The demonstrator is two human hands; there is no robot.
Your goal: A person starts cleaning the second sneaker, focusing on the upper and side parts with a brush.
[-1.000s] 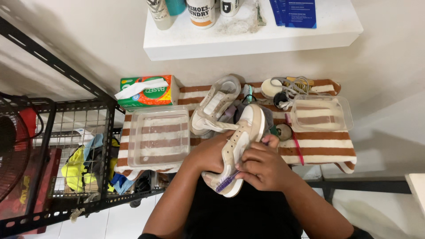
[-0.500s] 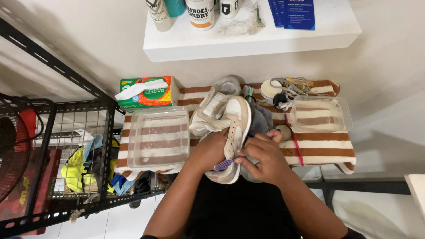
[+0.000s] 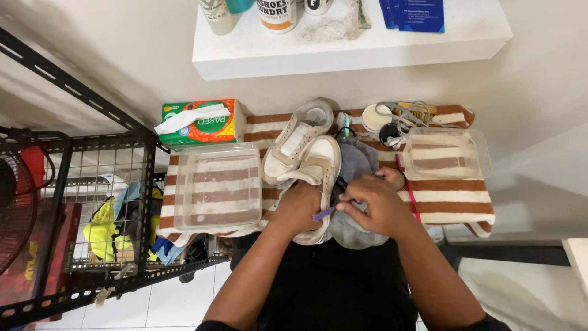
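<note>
Left hand (image 3: 298, 207) gripping pale sneaker (image 3: 316, 178), right hand (image 3: 375, 205) fingers pinching purple-handled brush (image 3: 327, 210).

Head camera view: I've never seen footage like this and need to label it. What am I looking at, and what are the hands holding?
The camera sits on a person's head and looks down, so the two arms are their own. The left hand holds a pale sneaker. The right hand grips a small brush against it, over a grey cloth. In front lies a striped towel with a second sneaker, two clear tubs and a tissue box. A wire rack stands at left, a white shelf above.
</note>
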